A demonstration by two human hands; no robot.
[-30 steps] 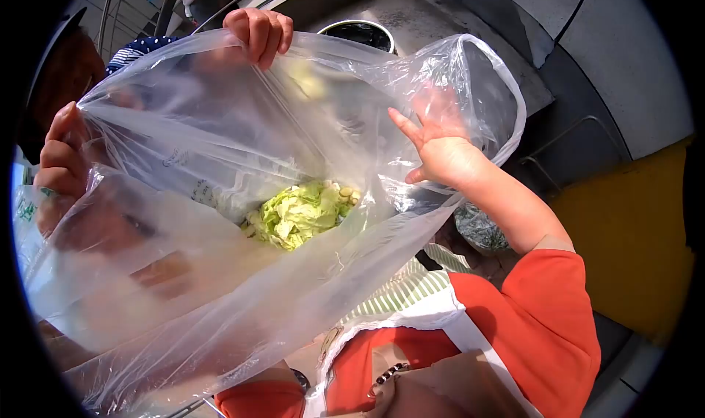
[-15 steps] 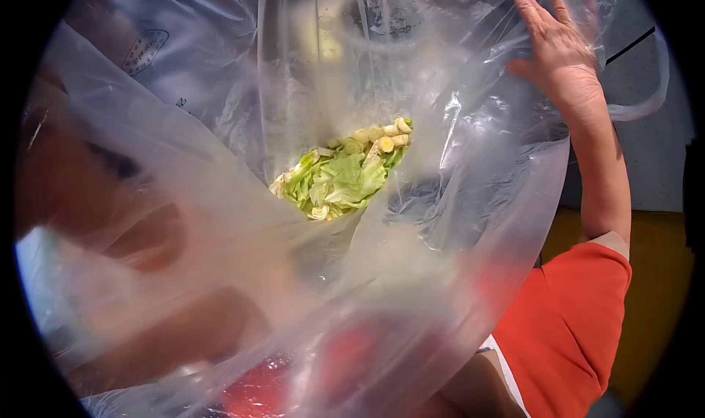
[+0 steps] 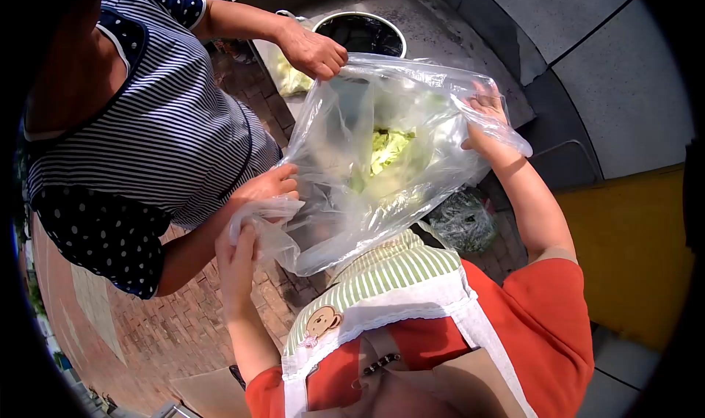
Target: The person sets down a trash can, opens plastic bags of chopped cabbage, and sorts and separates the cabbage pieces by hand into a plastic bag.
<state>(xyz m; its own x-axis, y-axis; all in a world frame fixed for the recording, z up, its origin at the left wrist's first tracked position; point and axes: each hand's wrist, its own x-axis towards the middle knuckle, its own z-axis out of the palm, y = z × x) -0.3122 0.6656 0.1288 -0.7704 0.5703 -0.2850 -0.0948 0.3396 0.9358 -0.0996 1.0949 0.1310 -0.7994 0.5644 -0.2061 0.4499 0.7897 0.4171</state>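
**Head view: clear plastic bag (image 3: 345, 231) spread among four hands**

The wearer's left hand (image 3: 239, 253) has its fingers closed on the bag's bunched edge. The right hand (image 3: 485, 117) is at the opposite side, film over its fingers; how firmly they are closed cannot be told. A co-worker in a striped top (image 3: 176, 117) has one hand (image 3: 312, 51) gripping the far rim and the other hand (image 3: 268, 187) near the wearer's left. The bag, pale green leaves (image 3: 389, 150) inside, lies before the wearer's apron (image 3: 411, 271). Beyond stands a black-lined bin (image 3: 360, 33).
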